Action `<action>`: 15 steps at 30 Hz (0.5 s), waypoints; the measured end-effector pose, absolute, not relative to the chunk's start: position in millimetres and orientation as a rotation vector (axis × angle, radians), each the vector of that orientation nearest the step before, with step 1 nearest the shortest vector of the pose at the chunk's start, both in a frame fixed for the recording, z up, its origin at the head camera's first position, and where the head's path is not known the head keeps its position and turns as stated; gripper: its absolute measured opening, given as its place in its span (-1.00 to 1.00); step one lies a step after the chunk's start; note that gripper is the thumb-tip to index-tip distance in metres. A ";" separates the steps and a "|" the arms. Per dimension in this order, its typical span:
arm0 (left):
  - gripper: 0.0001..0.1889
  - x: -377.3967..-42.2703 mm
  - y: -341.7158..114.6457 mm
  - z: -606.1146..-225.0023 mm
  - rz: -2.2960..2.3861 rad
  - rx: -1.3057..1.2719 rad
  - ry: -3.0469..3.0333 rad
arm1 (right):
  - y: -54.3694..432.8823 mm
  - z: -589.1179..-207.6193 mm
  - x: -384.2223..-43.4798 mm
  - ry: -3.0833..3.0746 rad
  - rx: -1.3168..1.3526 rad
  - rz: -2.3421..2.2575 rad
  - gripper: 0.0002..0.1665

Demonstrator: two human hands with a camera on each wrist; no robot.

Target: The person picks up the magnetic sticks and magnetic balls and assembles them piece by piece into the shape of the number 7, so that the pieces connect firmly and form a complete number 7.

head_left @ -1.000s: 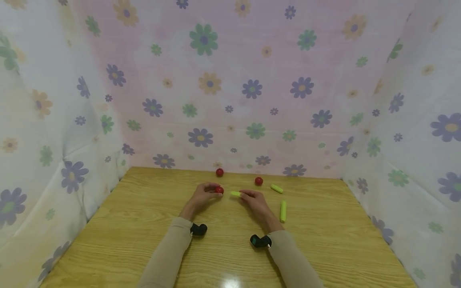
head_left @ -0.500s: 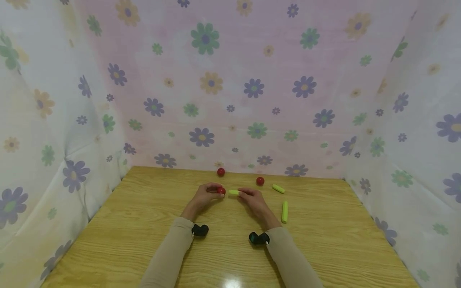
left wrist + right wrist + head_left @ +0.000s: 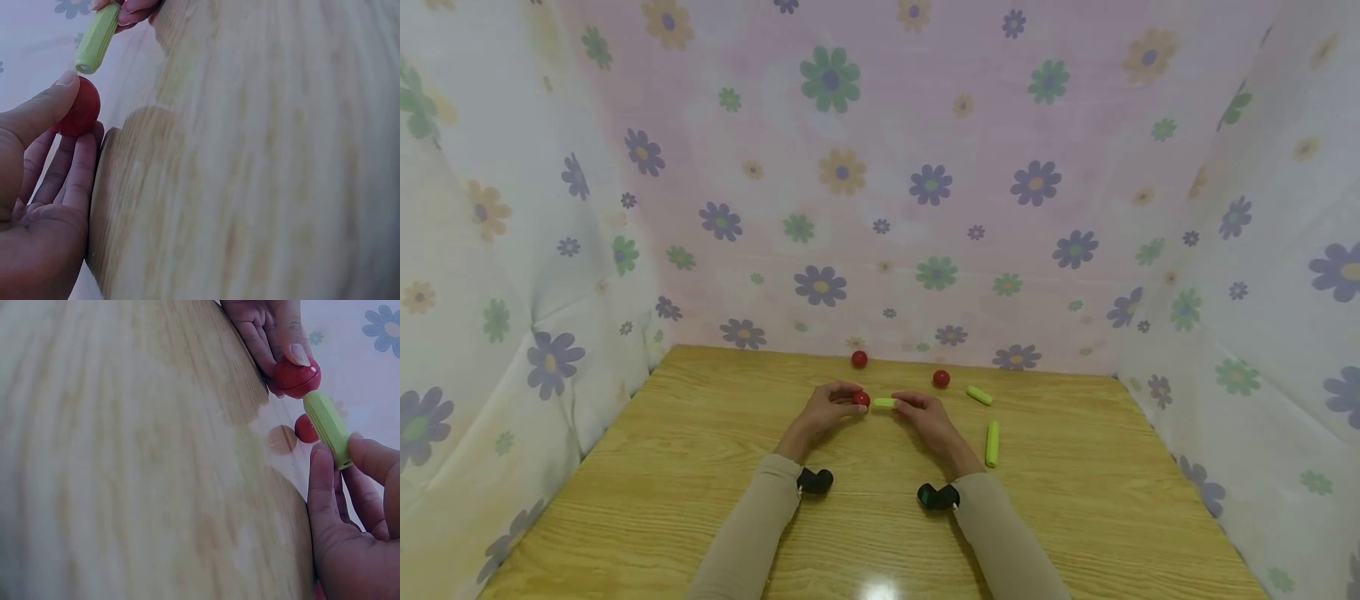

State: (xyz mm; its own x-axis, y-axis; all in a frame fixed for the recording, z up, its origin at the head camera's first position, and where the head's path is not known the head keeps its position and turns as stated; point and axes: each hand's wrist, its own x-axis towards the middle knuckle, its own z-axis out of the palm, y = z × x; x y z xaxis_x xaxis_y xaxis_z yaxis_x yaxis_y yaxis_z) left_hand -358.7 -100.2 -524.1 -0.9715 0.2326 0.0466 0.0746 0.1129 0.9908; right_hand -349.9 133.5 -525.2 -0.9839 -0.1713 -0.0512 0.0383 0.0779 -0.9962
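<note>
My left hand (image 3: pixel 826 412) pinches a red ball (image 3: pixel 85 109) between thumb and fingers, low over the wooden table. In the right wrist view a seam line runs round this ball. My right hand (image 3: pixel 929 418) pinches one end of a short, ribbed light-green rod (image 3: pixel 329 429). The rod's free end points at the ball and sits right at its surface in both wrist views. A small hole shows in the rod's end face in the left wrist view.
Two more red balls stand at the back, one (image 3: pixel 859 359) behind my left hand and one (image 3: pixel 941 379) behind my right. A short green rod (image 3: pixel 979 395) and a longer green rod (image 3: pixel 992 443) lie to the right. Flowered cloth (image 3: pixel 880 208) surrounds the wooden table (image 3: pixel 1075 500).
The right hand has brought the green rod a little leftward, closing the gap to the red ball. The left hand holds the ball almost in place.
</note>
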 end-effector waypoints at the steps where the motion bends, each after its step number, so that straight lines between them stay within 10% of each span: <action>1: -0.60 -358.7 -100.2 -524.2 1.988 0.316 2.252 | 133.6 -525.1 -349.8 2.182 -0.138 -2.033 -0.65; 15: -0.58 -358.9 -103.0 -525.8 1.968 0.320 2.267 | 131.3 -526.8 -348.9 2.177 -0.170 -2.059 -0.66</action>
State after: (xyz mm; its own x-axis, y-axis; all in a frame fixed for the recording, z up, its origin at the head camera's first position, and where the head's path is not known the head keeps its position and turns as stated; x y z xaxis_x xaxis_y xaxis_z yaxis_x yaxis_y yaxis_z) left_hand -358.9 -103.0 -525.8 -0.9702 0.2380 0.0460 0.0790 0.1309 0.9882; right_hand -348.9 131.3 -526.8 -0.9838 -0.1776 -0.0236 0.0137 0.0568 -0.9983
